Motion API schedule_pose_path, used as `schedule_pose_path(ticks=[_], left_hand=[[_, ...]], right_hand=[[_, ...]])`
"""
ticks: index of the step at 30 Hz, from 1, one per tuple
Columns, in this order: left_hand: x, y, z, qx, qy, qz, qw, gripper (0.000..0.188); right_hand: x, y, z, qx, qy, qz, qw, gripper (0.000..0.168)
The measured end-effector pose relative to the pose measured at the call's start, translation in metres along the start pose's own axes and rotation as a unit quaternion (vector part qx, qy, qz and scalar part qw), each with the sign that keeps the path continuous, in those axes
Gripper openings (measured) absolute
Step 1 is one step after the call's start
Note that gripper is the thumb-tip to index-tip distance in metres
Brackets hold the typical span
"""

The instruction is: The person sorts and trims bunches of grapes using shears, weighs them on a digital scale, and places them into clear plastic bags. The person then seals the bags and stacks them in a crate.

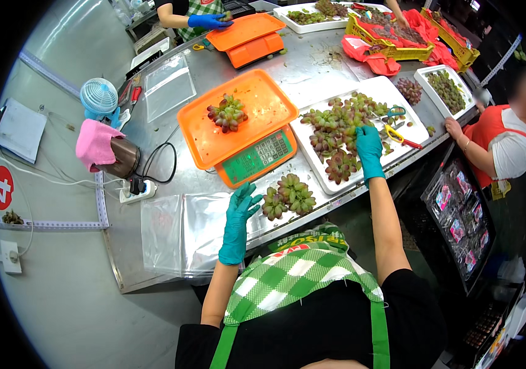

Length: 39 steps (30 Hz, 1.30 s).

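Note:
In a teal glove, my left hand (240, 217) is raised over the steel table's near edge, fingers apart and empty, left of two small grape bunches (294, 193). My right hand (369, 150), also gloved, reaches into a white tray (329, 185) and touches the grapes (357, 110) there; its fingertips are partly hidden among them. Blue-handled scissors (396, 111) and yellow-and-red-handled snips (394, 133) lie in the tray's right part. One grape bunch (227, 114) rests on the orange pan (253, 87) of a digital scale (258, 157).
Clear plastic bags (207, 226) lie left of my left hand. A power strip (138, 191), a pink cloth (99, 144) on a dark container and a small fan (99, 97) stand farther left. Co-workers are across the table and at right, near a second scale (244, 32) and yellow crates (396, 51).

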State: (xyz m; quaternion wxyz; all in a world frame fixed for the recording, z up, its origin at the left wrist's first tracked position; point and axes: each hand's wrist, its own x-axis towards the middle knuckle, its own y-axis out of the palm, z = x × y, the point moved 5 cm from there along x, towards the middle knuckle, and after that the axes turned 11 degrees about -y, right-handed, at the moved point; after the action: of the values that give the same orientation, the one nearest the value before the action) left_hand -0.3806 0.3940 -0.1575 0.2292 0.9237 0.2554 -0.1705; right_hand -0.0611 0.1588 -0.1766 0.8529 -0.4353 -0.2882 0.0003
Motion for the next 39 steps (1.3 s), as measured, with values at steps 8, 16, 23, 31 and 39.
schedule_pose_path(ticks=[8, 16, 23, 31, 39], left_hand=[[0.008, 0.003, -0.001, -0.022, -0.022, -0.026, 0.999, 0.042], [0.023, 0.008, -0.013, -0.017, 0.003, -0.024, 1.0, 0.045], [0.026, 0.008, -0.02, -0.055, -0.016, -0.016, 0.998, 0.043], [0.038, -0.005, -0.017, -0.074, -0.018, 0.004, 0.997, 0.041], [0.073, -0.008, -0.098, -0.049, 0.126, -0.045, 0.99, 0.041]], right_hand=[[0.009, -0.001, 0.039, -0.11, -0.028, 0.078, 0.991, 0.022], [0.019, 0.031, 0.239, 0.338, -0.235, 0.151, 0.899, 0.066], [0.025, 0.077, 0.331, 0.11, -0.229, 0.213, 0.943, 0.098], [0.04, 0.119, 0.337, 0.069, -0.182, 0.299, 0.934, 0.078], [0.051, 0.114, 0.304, 0.176, -0.142, 0.313, 0.923, 0.068]])
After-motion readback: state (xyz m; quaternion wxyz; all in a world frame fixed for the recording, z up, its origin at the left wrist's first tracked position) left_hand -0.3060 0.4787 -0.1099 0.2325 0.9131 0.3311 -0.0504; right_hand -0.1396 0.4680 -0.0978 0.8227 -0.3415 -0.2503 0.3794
